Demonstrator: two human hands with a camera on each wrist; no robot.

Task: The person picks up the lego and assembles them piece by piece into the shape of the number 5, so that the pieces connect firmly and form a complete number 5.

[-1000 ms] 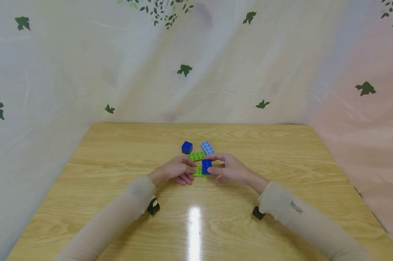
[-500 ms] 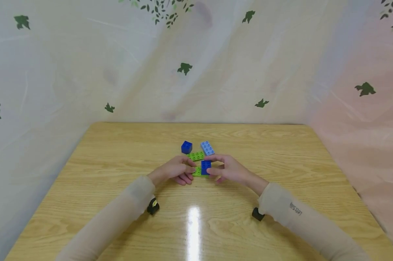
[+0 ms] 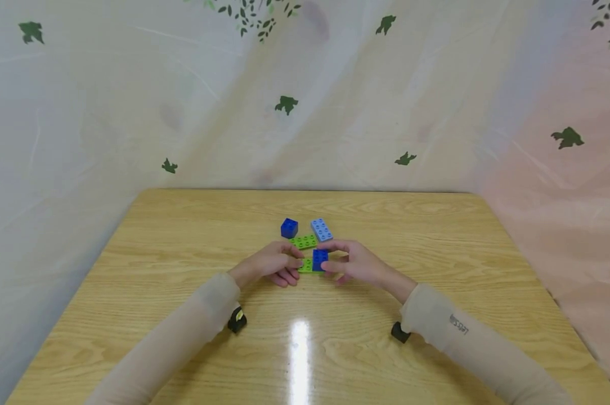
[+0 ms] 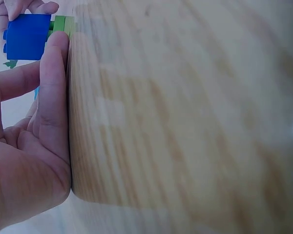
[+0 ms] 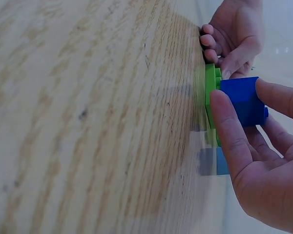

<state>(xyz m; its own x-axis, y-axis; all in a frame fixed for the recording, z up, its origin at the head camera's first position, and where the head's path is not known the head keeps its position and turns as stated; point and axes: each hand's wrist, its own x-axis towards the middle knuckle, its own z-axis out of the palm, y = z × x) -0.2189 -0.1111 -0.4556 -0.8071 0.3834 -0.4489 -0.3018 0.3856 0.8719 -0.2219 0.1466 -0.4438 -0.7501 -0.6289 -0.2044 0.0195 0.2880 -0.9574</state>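
My right hand [image 3: 358, 261] pinches a dark blue building brick [image 3: 320, 260] between thumb and fingers. Its studs face up, and it sits right over the right half of a flat lime green brick [image 3: 305, 265]. Green studs show at the narrow seam between the two in the left wrist view, below the blue brick [image 4: 29, 37]. At the green brick's left end, my left hand [image 3: 270, 263] holds it with thumb and fingers, low on the table. In the right wrist view the green brick [image 5: 210, 92] lies flat against the tabletop.
Just behind the hands lies a second lime green flat brick [image 3: 305, 242]. Farther back are another dark blue brick [image 3: 289, 228] and a light blue brick [image 3: 321, 229]. The wooden table [image 3: 209, 219] ends at a leaf-patterned cloth backdrop [image 3: 224, 124].
The blue brick in my right hand has tipped back, so its studs now face up, and shifted slightly onto the green brick. My left hand has stayed nearly still.
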